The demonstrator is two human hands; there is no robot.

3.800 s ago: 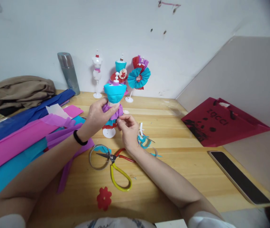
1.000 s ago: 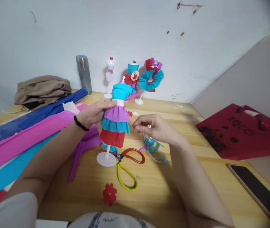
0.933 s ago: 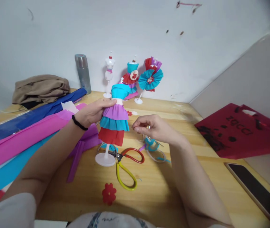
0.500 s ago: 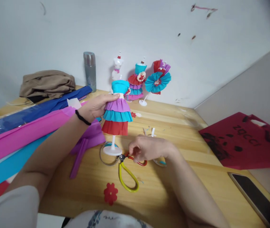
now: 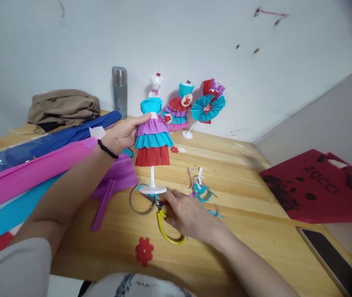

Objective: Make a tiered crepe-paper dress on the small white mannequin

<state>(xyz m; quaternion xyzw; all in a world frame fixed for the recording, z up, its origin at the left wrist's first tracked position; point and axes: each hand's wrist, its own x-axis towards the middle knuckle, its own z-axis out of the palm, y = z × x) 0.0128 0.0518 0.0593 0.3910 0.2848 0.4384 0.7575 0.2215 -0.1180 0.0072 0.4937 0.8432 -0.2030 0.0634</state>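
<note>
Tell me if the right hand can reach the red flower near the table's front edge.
Likely yes: the red flower lies uncovered, near the right hand. That hand is at the scissors, whose yellow handle lies between, but looks easy to reach over.

reads "zqcci", or something close, in rounded dark lower-case lettering (image 5: 322, 180) printed on the face of the tilted, deep-red shopping bag with dark cord handles (image 5: 336, 204), sloping down to the right above a scatter of dark spots. cannot tell q from g in second place, nor i from l at the end. shows also, on the white shirt with dark printed marks (image 5: 140, 284) at the bottom edge, a short handwriting-like squiggle, too small and blurred to read.
</note>
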